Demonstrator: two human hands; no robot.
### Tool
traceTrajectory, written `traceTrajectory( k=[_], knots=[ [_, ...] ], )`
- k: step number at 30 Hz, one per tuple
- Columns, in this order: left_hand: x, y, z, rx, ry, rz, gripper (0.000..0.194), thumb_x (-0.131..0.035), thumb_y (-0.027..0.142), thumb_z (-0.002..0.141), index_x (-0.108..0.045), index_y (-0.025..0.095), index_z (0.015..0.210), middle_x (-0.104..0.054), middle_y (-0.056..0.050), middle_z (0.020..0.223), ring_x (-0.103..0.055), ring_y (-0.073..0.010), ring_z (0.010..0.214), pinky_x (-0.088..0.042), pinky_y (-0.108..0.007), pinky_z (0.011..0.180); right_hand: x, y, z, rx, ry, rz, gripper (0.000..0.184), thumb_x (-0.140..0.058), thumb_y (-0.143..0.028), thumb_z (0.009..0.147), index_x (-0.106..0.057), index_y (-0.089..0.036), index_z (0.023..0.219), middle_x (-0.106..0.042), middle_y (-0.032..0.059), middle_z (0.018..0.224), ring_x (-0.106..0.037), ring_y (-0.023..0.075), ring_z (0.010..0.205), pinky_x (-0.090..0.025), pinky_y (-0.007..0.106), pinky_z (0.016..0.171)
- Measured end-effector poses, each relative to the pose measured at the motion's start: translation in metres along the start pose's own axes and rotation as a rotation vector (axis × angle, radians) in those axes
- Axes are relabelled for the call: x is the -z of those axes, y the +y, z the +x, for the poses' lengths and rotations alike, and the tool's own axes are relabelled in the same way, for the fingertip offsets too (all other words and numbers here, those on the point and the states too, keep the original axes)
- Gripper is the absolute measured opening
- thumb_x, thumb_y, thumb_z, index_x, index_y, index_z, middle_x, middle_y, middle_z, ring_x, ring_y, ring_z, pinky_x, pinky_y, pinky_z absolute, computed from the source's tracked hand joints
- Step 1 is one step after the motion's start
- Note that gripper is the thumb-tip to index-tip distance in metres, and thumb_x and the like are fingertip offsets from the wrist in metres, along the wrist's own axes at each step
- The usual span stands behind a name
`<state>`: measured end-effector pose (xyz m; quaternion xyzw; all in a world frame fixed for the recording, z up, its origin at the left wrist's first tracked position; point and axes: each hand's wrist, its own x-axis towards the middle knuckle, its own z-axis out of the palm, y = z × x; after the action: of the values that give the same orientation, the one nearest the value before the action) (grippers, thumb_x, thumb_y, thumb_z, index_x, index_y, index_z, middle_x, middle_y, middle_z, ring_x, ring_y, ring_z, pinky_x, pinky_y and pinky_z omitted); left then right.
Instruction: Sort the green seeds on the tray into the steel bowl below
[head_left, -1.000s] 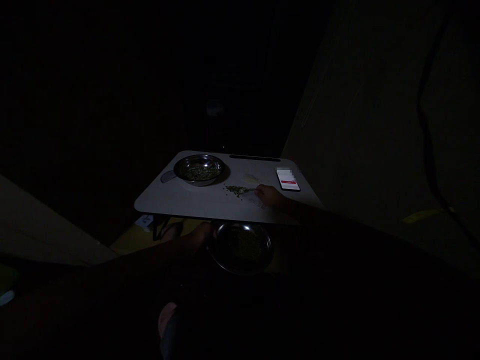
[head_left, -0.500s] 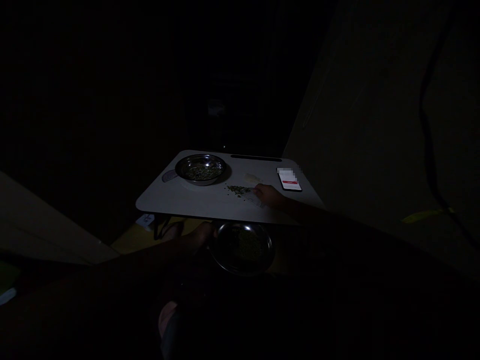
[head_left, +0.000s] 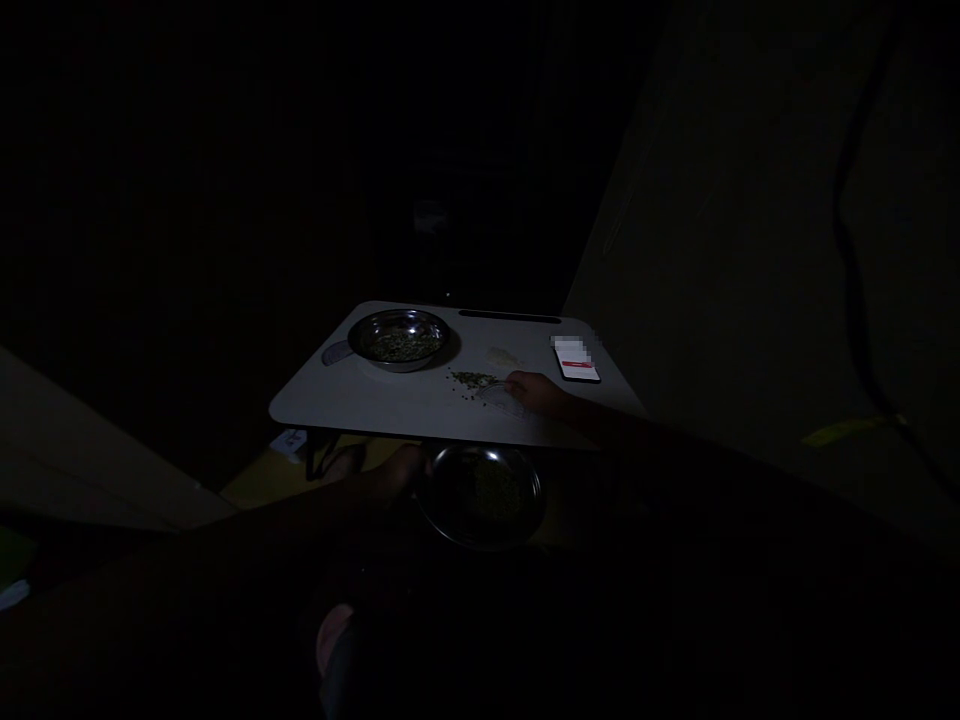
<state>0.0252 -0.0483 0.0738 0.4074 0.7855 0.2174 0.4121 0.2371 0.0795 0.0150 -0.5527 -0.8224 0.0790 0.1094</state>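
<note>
My left hand (head_left: 405, 470) is closed on the left rim of a shiny steel bowl (head_left: 534, 500), held just below the table's near edge. Small green grains or seeds (head_left: 496, 490) lie in that bowl. On the white table (head_left: 360, 405), my right hand (head_left: 534, 392) pinches a clear, half-round plate that looks like a protractor (head_left: 504, 400). Its edge is beside a loose scatter of green grains (head_left: 472, 380). Behind the hand lies a small pale heap (head_left: 502, 356), too dim to identify. The dark hides most finger detail.
A second steel bowl (head_left: 400, 363) with grains stands on the table's left, beside a clear curved piece (head_left: 337, 352). A lit phone (head_left: 576, 358) lies at the right. A dark slot (head_left: 510, 316) runs along the far edge. A wall (head_left: 750, 250) rises on the right.
The protractor in my right hand has shifted slightly and shows its half-round outline more plainly beside the grains. My left hand and its bowl stay nearly still.
</note>
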Motion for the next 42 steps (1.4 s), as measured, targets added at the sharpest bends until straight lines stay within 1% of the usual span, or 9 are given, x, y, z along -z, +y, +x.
traceTrajectory(
  k=[6, 7, 11, 17, 21, 28, 34, 39, 42],
  knots=[
    [-0.010, -0.014, 0.008, -0.083, -0.034, -0.127, 0.014, -0.047, 0.021, 0.054, -0.050, 0.017, 0.040, -0.050, -0.002, 0.042, -0.050, -0.0154, 0.044, -0.038, -0.024, 0.036, -0.001, 0.000, -0.001, 0.015, 0.007, -0.018, 0.026, -0.029, -0.027, 0.078, -0.050, -0.015, 0.088, -0.056, 0.0046, 0.082, -0.050, 0.0114, 0.073, -0.034, 0.018, 0.061],
    [-0.010, -0.014, 0.008, -0.048, -0.092, -0.146, 0.018, -0.045, 0.020, 0.054, -0.046, 0.017, 0.036, -0.048, -0.002, 0.039, -0.049, -0.0146, 0.041, -0.038, -0.024, 0.037, -0.001, 0.000, -0.001, 0.012, 0.008, -0.023, 0.026, -0.029, -0.027, 0.078, -0.050, -0.015, 0.088, -0.056, 0.0047, 0.082, -0.050, 0.0114, 0.073, -0.034, 0.018, 0.061],
    [-0.003, -0.004, 0.001, 0.074, -0.033, -0.064, 0.013, -0.051, 0.020, 0.052, -0.050, 0.017, 0.040, -0.050, -0.002, 0.041, -0.048, -0.0147, 0.042, -0.036, -0.023, 0.033, -0.002, -0.001, 0.001, -0.003, 0.003, -0.034, 0.026, -0.028, -0.029, 0.078, -0.050, -0.016, 0.087, -0.056, 0.0050, 0.083, -0.051, 0.0119, 0.075, -0.033, 0.018, 0.061],
    [0.002, 0.002, -0.006, 0.081, -0.066, -0.088, 0.016, -0.051, 0.020, 0.053, -0.049, 0.017, 0.037, -0.048, -0.002, 0.040, -0.048, -0.0142, 0.042, -0.036, -0.022, 0.033, -0.001, -0.003, 0.001, -0.026, 0.006, -0.048, 0.027, -0.028, -0.029, 0.078, -0.050, -0.016, 0.088, -0.057, 0.0051, 0.083, -0.051, 0.0119, 0.075, -0.033, 0.018, 0.060],
    [-0.004, -0.004, -0.002, -0.003, -0.101, -0.127, 0.021, -0.049, 0.018, 0.054, -0.044, 0.017, 0.034, -0.044, 0.000, 0.036, -0.045, -0.0123, 0.039, -0.035, -0.022, 0.033, 0.002, -0.007, 0.000, -0.024, -0.003, -0.068, 0.027, -0.028, -0.028, 0.079, -0.050, -0.015, 0.087, -0.057, 0.0051, 0.082, -0.051, 0.0117, 0.073, -0.033, 0.018, 0.059],
    [0.001, 0.001, -0.003, 0.101, -0.006, -0.018, 0.017, -0.052, 0.017, 0.050, -0.046, 0.016, 0.034, -0.046, -0.001, 0.039, -0.044, -0.0130, 0.039, -0.034, -0.023, 0.032, 0.001, -0.013, 0.004, -0.047, -0.012, -0.128, 0.030, -0.026, -0.030, 0.079, -0.050, -0.016, 0.090, -0.057, 0.0058, 0.084, -0.052, 0.0131, 0.075, -0.033, 0.019, 0.059],
    [0.001, -0.002, -0.013, -0.087, 0.068, -0.021, 0.014, -0.050, 0.023, 0.054, -0.051, 0.017, 0.041, -0.049, -0.002, 0.044, -0.049, -0.0166, 0.048, -0.034, -0.023, 0.035, -0.002, -0.021, 0.005, -0.027, -0.022, -0.168, 0.032, -0.025, -0.032, 0.080, -0.050, -0.015, 0.090, -0.057, 0.0062, 0.088, -0.051, 0.0137, 0.078, -0.033, 0.020, 0.061],
    [-0.004, -0.006, -0.005, -0.033, 0.120, -0.023, 0.016, -0.052, 0.023, 0.052, -0.048, 0.017, 0.037, -0.048, -0.002, 0.042, -0.048, -0.0159, 0.046, -0.034, -0.024, 0.035, -0.004, -0.029, 0.006, 0.036, -0.036, -0.130, 0.031, -0.025, -0.032, 0.080, -0.048, -0.018, 0.095, -0.055, 0.0033, 0.092, -0.050, 0.0121, 0.081, -0.032, 0.019, 0.064],
    [-0.007, -0.012, 0.011, 0.002, -0.018, -0.121, 0.021, -0.049, 0.022, 0.055, -0.045, 0.018, 0.034, -0.043, -0.001, 0.036, -0.044, -0.0141, 0.041, -0.033, -0.024, 0.034, -0.007, -0.035, 0.008, 0.069, -0.065, -0.119, 0.032, -0.023, -0.035, 0.080, -0.047, -0.022, 0.098, -0.055, 0.0012, 0.092, -0.050, 0.0116, 0.078, -0.033, 0.020, 0.063]
  ],
)
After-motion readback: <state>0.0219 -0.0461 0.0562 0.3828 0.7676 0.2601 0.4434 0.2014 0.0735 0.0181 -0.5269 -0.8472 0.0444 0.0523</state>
